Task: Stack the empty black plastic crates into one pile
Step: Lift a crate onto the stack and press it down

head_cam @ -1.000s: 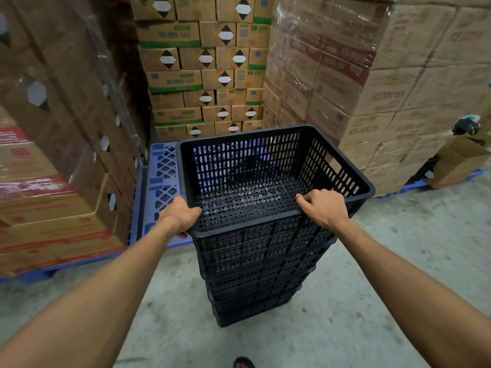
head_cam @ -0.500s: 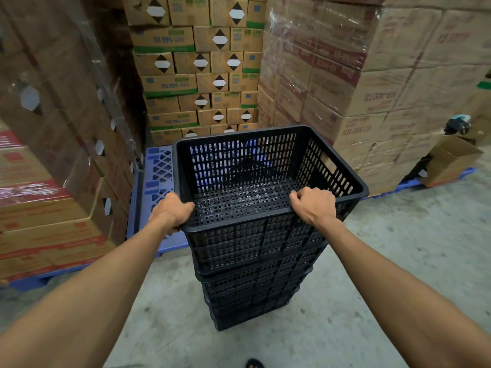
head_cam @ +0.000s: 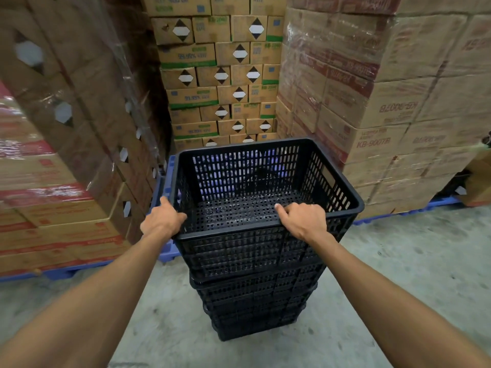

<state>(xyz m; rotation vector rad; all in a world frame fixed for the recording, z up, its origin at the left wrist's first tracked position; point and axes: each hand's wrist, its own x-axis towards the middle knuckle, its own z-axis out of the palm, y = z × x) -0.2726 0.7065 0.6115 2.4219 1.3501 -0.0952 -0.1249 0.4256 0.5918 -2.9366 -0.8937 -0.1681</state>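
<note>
A pile of nested black plastic crates [head_cam: 255, 309] stands on the concrete floor in front of me. The top crate [head_cam: 337, 187] is empty, with slotted walls and a perforated bottom. My left hand [head_cam: 162, 221] grips the near left corner of its rim. My right hand [head_cam: 304, 221] holds the near rim right of the middle, fingers curled over the edge. Both arms reach forward from the bottom of the view.
Shrink-wrapped cardboard boxes [head_cam: 66, 155] rise on the left, more boxes [head_cam: 398, 102] on the right, and a stack with diamond labels [head_cam: 220, 75] behind. Blue pallets [head_cam: 163, 187] lie under them. Bare concrete floor [head_cam: 411, 261] spreads to the right and near me.
The view has tilted and closed in a little; the pile and my hands sit slightly nearer the boxes behind. Both hands keep the same hold on the top crate's rim.
</note>
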